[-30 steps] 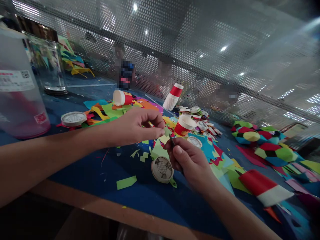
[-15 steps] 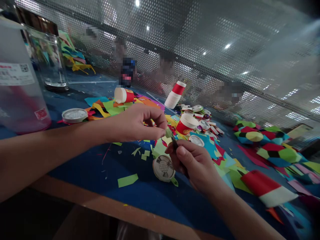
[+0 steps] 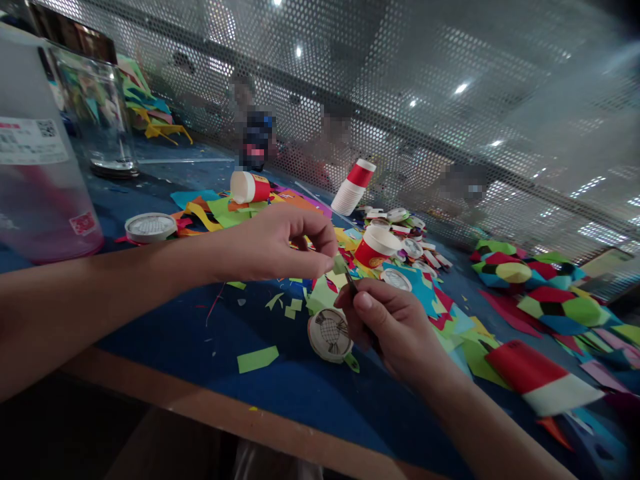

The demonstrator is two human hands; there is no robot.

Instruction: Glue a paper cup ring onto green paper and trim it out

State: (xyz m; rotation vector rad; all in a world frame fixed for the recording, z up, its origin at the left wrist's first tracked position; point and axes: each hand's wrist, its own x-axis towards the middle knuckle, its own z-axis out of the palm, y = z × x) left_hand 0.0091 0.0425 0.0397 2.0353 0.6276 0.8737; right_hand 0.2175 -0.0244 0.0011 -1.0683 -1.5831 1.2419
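My left hand (image 3: 287,243) is closed in a pinch over the middle of the table, holding a small green paper piece (image 3: 340,265) by its edge. Just to the right and lower, my right hand (image 3: 385,317) is wrapped round dark scissors (image 3: 351,283). The blades point up at the paper piece; most of the handle is hidden by the fingers. Below the hands a round white disc (image 3: 330,335) with a drawn net pattern leans on the table, a green tab at its edge. A green paper strip (image 3: 257,359) lies to its left.
Paper scraps (image 3: 290,308) cover the blue table (image 3: 175,340). Beyond stand a red-and-white paper cup (image 3: 376,247) and a cup stack (image 3: 354,187); another cup (image 3: 250,187) lies tipped. A plastic cup (image 3: 45,180) and glass bottle (image 3: 103,113) stand left, a red-and-white piece (image 3: 543,377) right.
The view has shifted very slightly. Both hands keep their hold, with the paper piece and scissors in almost the same place.
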